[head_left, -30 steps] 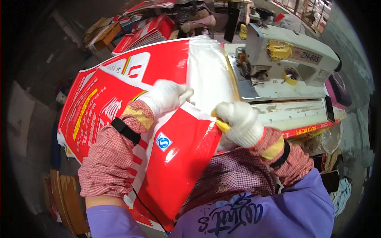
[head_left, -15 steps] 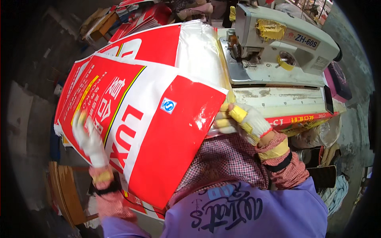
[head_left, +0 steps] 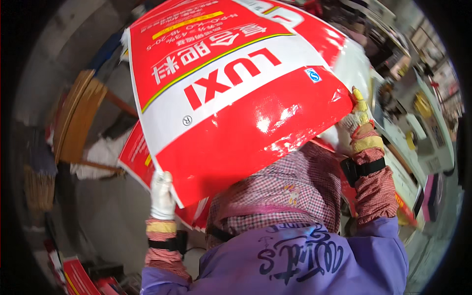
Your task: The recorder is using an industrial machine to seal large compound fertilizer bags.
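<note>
Since half a second ago you've swung the red-and-white sack (head_left: 236, 103) up and leftward, away from the sewing machine (head_left: 423, 123). Your left hand (head_left: 161, 194) grips its lower corner, your right hand (head_left: 359, 118) pinches its right edge. That glossy film could slip through your gloves.

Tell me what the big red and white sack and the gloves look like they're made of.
Sack: probably laminated woven plastic, glossy; bright glare patches and stiff creases. Left hand and right hand wear white knit gloves, likely cotton, matte, the right one yellow-tipped.
</note>
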Tool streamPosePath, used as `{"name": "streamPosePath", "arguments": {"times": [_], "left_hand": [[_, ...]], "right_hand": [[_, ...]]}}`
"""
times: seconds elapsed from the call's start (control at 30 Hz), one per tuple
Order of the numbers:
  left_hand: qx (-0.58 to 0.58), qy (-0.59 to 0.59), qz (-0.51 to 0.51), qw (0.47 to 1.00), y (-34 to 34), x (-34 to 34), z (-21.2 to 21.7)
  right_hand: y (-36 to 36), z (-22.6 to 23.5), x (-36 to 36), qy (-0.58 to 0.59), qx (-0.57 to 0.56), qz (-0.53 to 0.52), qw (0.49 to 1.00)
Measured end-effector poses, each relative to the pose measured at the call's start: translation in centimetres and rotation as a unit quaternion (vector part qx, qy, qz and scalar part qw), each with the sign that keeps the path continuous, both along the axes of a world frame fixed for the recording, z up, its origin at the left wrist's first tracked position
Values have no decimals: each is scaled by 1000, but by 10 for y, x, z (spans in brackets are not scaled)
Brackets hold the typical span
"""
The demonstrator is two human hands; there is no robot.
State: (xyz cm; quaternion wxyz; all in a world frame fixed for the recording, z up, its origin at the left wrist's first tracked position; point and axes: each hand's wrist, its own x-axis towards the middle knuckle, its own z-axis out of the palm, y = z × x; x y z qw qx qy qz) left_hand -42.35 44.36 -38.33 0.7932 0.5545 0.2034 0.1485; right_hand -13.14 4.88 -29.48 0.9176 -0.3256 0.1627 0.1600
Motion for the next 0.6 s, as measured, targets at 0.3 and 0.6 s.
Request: {"name": "streamPosePath", "arguments": {"times": [0.3,0.6], "left_hand": [[-37,23,225,973,73,-109,-48],[-152,65,289,943,89,-152,-176]], "right_hand": [[197,-39,-24,-244,-365,132,889],[308,-190,10,-591,-673,270,354]]}}
